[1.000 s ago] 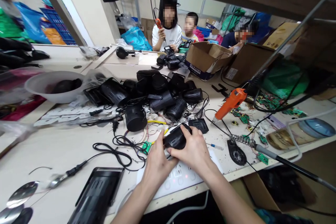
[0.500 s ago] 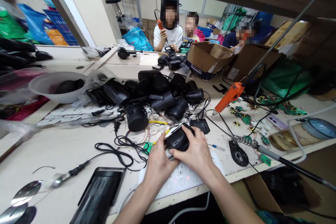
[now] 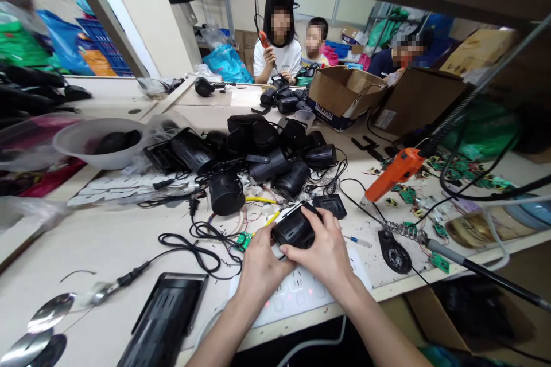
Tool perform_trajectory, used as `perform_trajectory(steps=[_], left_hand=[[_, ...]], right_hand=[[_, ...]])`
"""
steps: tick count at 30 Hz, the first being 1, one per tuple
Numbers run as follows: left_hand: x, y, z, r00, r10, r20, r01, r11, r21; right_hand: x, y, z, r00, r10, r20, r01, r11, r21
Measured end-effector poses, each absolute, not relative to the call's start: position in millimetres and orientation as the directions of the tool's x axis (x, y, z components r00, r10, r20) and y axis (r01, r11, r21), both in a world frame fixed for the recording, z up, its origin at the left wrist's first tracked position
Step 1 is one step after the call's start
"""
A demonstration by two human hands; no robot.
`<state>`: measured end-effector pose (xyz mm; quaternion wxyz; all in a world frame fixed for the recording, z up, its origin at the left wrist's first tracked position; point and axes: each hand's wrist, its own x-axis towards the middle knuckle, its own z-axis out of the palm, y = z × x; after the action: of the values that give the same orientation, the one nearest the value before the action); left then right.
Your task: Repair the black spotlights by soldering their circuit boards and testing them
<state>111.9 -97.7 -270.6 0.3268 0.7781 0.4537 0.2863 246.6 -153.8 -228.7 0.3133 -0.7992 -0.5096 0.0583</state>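
A black slotted housing [image 3: 295, 228] is held between both hands above a white power strip [image 3: 297, 292] with lit red lights. My left hand [image 3: 260, 258] grips its left end, the thumb at the lower edge. My right hand [image 3: 325, 243] wraps round its right side, fingers on top and thumb in front. Just beyond lies a pile of similar black housings [image 3: 226, 192] with cables. A flat black part [image 3: 330, 205] rests behind my right hand. An orange electric screwdriver [image 3: 394, 175] hangs at the right, touching neither hand.
A soldering iron [image 3: 456, 261] slants across the right edge near green circuit boards [image 3: 439, 262]. Left are a black housing [image 3: 161, 321], metal discs [image 3: 51, 312] and a white bowl [image 3: 97, 157]. People sit beyond an open cardboard box [image 3: 344, 94].
The view has shifted slightly, and the hanging orange screwdriver appears further right and lower. Both hands keep their hold on the black housing, almost unmoved.
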Motion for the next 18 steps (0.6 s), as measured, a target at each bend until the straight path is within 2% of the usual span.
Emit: perform_trajectory(steps=[11, 18], left_hand=[[115.5, -98.4, -264.3, 0.410, 0.904, 0.125, 0.536, -0.349, 0.769], [114.5, -97.7, -267.7, 0.398, 0.905, 0.149, 0.518, -0.356, 0.778]], right_hand=[[247.6, -149.2, -227.8, 0.439, 0.864, 0.245, 0.812, -0.265, -0.520], [251.8, -148.5, -225.5, 0.432, 0.879, 0.202, 0.782, -0.253, -0.570]])
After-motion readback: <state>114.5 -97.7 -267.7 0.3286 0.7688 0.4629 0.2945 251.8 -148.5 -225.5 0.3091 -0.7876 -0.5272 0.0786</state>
